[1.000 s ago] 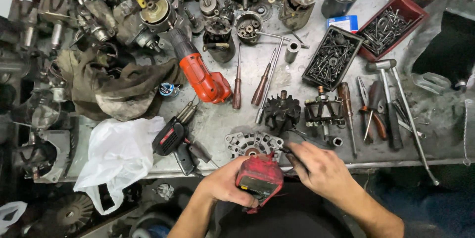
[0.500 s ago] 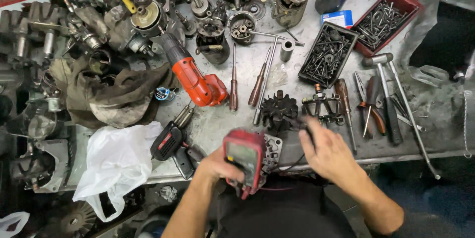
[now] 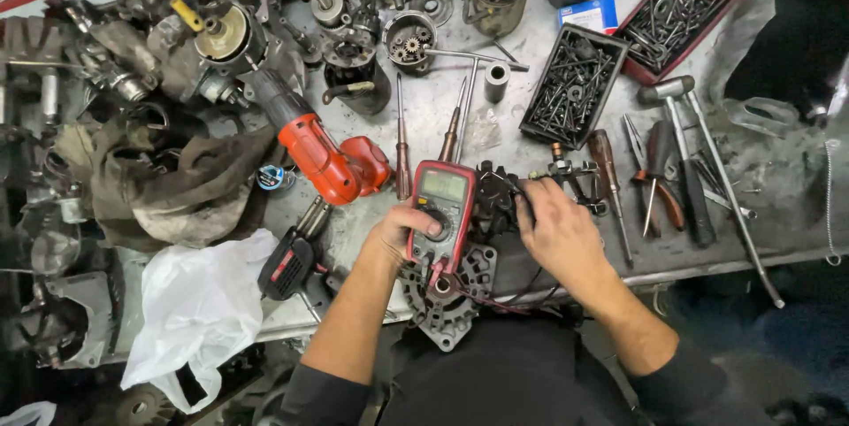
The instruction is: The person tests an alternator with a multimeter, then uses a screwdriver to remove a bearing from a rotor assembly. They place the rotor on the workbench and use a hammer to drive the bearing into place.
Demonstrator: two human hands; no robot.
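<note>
The left hand (image 3: 400, 230) holds a red multimeter (image 3: 442, 214) near the front edge of the table (image 3: 531, 125), its thumb lying across the dial while the other fingers wrap behind the case, so the meter is gripped between thumb and fingers with its screen facing up. The meter sits over a grey alternator housing (image 3: 451, 302) that juts past the table edge, and dark test leads trail from its lower end.

The right hand (image 3: 557, 236) rests just beside the meter, palm down, on a black finned part (image 3: 495, 200). Its fingers curl onto that part, touching it; whether they pinch anything I cannot tell, since the fingertips are hidden.

To the left of the meter lies an orange cordless drill (image 3: 323, 152), with a black and red tool (image 3: 287, 262) nearer the edge and a white plastic bag (image 3: 199, 302) beyond that. Two screwdrivers (image 3: 402, 147) lie just above the meter. To the right are pliers (image 3: 659, 174), a hammer (image 3: 672, 94), and two trays of screws (image 3: 575, 85).
</note>
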